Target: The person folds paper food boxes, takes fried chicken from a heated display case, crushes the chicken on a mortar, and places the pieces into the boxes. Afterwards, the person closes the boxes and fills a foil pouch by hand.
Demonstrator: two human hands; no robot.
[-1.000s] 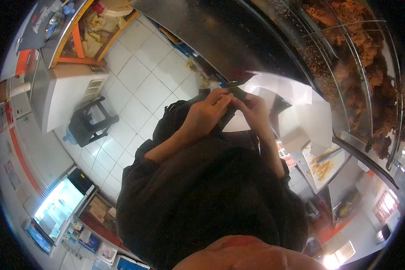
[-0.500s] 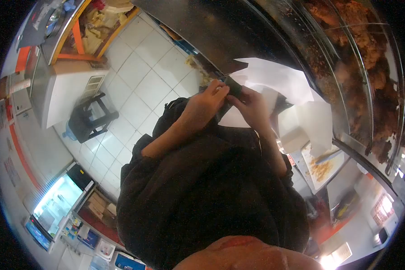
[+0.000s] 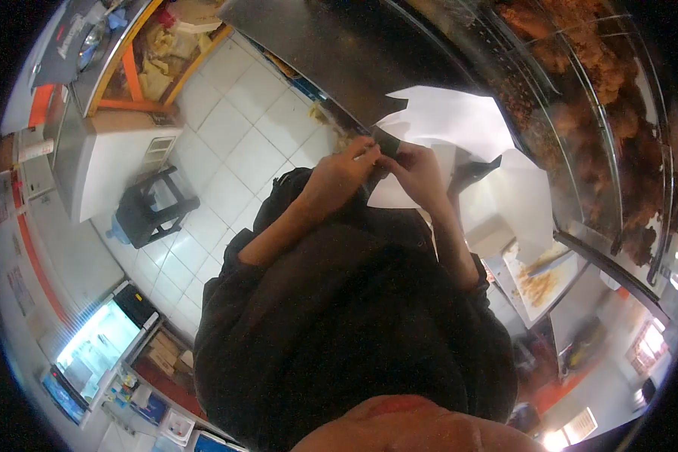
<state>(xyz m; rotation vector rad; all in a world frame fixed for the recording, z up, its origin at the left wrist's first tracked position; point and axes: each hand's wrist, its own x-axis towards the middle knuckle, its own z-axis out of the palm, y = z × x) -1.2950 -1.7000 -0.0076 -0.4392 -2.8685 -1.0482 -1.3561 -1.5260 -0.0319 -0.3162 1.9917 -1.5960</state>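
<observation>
A small dark green piece point(image 3: 386, 141) is held between my two hands near the edge of the dark metal counter. My left hand point(image 3: 337, 179) has its fingers bent and pinched at the left side of the piece. On the other side, my right hand point(image 3: 420, 175) grips it between thumb and fingers, the thumb close to my left fingertips. White paper sheets point(image 3: 459, 120) lie spread on the counter beyond and beside my right hand. Part of the piece is hidden by my fingers.
Glass-fronted trays of browned food point(image 3: 580, 98) stand at the right. A cutting board point(image 3: 539, 286) with chopped bits and a knife lies below them. At the left are a black stool point(image 3: 154, 203), a white cabinet point(image 3: 113, 162) and a tiled floor.
Both hands stay together around the dark green piece with small finger movements. The white sheets near my right hand have shifted and show more spread out.
</observation>
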